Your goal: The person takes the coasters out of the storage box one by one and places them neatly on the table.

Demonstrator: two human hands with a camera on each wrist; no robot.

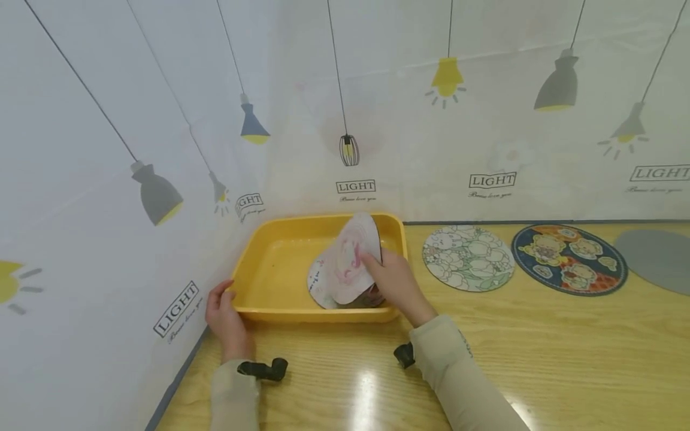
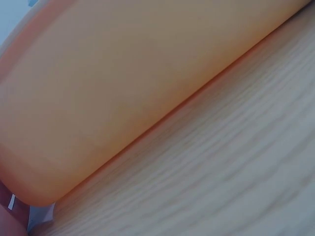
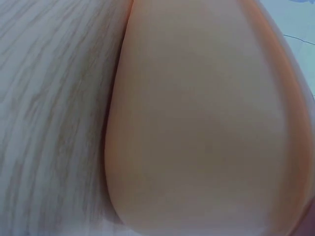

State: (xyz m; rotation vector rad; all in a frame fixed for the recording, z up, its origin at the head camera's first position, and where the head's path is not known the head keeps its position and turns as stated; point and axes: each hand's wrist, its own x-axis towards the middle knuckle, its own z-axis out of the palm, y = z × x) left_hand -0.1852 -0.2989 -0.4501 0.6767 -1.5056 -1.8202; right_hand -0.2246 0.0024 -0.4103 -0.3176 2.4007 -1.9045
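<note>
A yellow tray [image 1: 264,272] sits against the back wall in the head view. My left hand [image 1: 227,320] grips its front left corner, fingers bent at the rim. Over the right end of the tray, my right hand [image 1: 399,281] pinches a pale round mat [image 1: 350,263] with pink markings, thumb on its face. That mat is tilted up and looks bent. Below it, another pale mat [image 1: 319,284] with small coloured marks lies partly covered, and a darker one [image 1: 371,297] peeks out. The wrist views show mostly the tray's outer wall [image 2: 113,88].
On the wooden table [image 1: 334,365], right of the tray, lie a tulip-patterned round mat [image 1: 468,258], a dark blue cartoon-bear mat [image 1: 570,260] and a plain grey one [image 1: 660,258]. Lamp-printed wall covering [image 1: 302,161] borders the table behind and on the left.
</note>
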